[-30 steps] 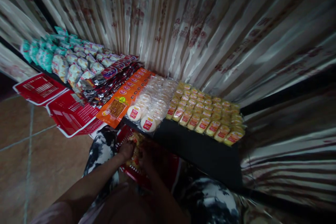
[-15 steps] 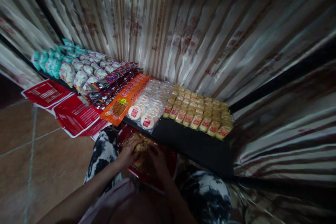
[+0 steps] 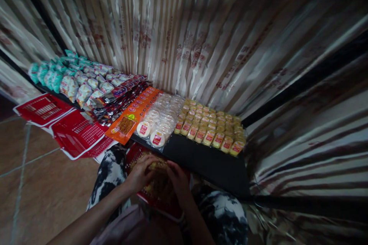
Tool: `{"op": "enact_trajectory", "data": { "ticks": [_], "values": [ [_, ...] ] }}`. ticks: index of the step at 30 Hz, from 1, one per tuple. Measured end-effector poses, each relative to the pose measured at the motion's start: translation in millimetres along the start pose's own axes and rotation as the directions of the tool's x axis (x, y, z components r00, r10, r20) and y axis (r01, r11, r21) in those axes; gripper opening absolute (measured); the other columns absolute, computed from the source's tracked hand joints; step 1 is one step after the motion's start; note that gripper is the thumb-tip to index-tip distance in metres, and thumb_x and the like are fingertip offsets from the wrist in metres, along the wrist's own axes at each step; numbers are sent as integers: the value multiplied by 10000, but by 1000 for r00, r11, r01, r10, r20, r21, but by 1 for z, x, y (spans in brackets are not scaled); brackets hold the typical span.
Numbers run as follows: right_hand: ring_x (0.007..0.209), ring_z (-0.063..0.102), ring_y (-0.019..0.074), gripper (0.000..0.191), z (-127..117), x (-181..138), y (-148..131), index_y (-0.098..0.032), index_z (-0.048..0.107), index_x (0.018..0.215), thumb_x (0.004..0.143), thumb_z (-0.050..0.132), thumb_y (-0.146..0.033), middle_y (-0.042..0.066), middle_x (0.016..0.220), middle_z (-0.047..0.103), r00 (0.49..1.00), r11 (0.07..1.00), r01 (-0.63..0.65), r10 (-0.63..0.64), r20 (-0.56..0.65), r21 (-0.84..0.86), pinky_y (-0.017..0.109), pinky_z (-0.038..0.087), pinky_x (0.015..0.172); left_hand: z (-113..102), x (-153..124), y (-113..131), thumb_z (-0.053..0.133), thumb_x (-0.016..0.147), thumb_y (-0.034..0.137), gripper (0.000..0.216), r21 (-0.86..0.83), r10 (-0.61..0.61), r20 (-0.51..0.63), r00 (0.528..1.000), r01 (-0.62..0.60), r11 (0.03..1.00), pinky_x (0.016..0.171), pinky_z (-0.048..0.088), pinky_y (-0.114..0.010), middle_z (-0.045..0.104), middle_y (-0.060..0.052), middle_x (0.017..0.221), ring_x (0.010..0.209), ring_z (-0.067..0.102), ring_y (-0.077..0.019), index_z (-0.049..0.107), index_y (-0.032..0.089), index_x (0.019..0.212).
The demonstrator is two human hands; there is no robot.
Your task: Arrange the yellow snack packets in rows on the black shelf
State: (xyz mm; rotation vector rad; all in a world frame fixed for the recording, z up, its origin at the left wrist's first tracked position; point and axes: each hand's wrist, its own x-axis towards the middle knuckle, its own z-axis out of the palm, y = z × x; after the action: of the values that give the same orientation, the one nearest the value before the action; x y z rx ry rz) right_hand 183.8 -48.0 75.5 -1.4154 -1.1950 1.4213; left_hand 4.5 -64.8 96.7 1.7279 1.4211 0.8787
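Between my knees stands a red basket [image 3: 133,153] with yellow-wrapped snack packets in it. My left hand [image 3: 143,172] curls over the left side of a small bunch of yellow snack packets [image 3: 158,165] at the top of the basket. From the other side, my right hand [image 3: 177,179] closes its fingers against the same bunch. The fingertips and the exact number of packets are hard to make out in the dim light. Just beyond, rows of similar yellow snack packets [image 3: 209,137] stand upright on a black shelf [image 3: 209,166].
Left of the yellow rows lie clear-wrapped round white crackers [image 3: 157,139], an orange snack bag [image 3: 125,125], dark red packets [image 3: 120,101] and white-and-green bags [image 3: 69,86]. Red baskets [image 3: 77,132] sit on the tiled floor at left. A pleated curtain [image 3: 161,26] hangs behind the shelf.
The view has shifted slightly, so the shelf appears a little further left and lower. My hands remain over the basket, with the bunch of yellow packets now showing wider between them.
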Motion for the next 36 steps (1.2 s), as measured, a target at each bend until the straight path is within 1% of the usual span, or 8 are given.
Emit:
{"op": "enact_trajectory", "data": {
  "ticks": [5,9,15,19,24,28,33,36],
  "values": [
    [1028,573,242,444,-18,7,-15,-213,667,983,718,572,-556,56,1054,663,997,998,55,-56,-48,-14,364,415,944,2,20,16,512,773,240,276,-78,-93,30,995,95,992,812,455,-282,606,-53,1004,904,560,-168,595,198,1033],
    [995,576,243,454,-36,14,-29,-191,670,959,756,522,-570,67,1017,665,993,995,100,-99,-58,16,349,432,901,19,41,25,543,755,394,331,-216,-189,63,980,199,956,716,454,-269,638,-58,907,801,577,-175,603,159,980],
    [753,595,173,458,-64,23,-46,-215,594,1103,729,615,-478,34,881,664,993,979,116,-113,-30,169,269,463,647,46,74,53,595,670,533,470,-557,-283,201,938,347,754,518,396,-213,603,-4,672,570,538,-119,565,128,906],
    [699,566,137,503,-82,30,-51,-225,552,1150,700,662,-422,25,901,656,987,953,143,-117,-111,268,229,417,582,55,96,74,593,652,564,481,-520,-286,267,920,388,761,450,341,-185,571,20,598,509,524,-98,557,138,873],
    [626,521,109,488,-103,48,-54,-206,571,1082,659,696,-415,9,805,640,945,916,210,-101,-310,340,206,358,516,72,120,93,618,625,559,471,-484,-262,378,888,431,762,465,374,-192,594,5,622,553,571,-114,555,139,829],
    [618,508,105,460,-120,65,-62,-193,595,1013,626,717,-410,-5,747,614,903,907,265,-114,-414,328,210,362,529,89,141,106,651,623,494,413,-497,-250,349,903,404,768,463,353,-165,557,24,623,550,529,-75,574,126,793],
    [513,450,87,457,-138,87,-74,-183,597,976,611,701,-437,-49,602,525,868,898,282,-89,-488,338,209,335,477,104,172,122,611,695,426,472,-476,-259,287,922,372,797,430,344,-168,573,19,700,490,504,-57,531,116,1042],
    [490,441,85,444,-149,98,-78,-183,594,943,604,687,-455,-54,587,513,854,893,293,-84,-514,341,213,336,463,108,190,135,617,701,394,430,-392,-233,294,927,340,855,437,368,-182,606,7,722,497,515,-72,552,135,1038]
  ]
}}
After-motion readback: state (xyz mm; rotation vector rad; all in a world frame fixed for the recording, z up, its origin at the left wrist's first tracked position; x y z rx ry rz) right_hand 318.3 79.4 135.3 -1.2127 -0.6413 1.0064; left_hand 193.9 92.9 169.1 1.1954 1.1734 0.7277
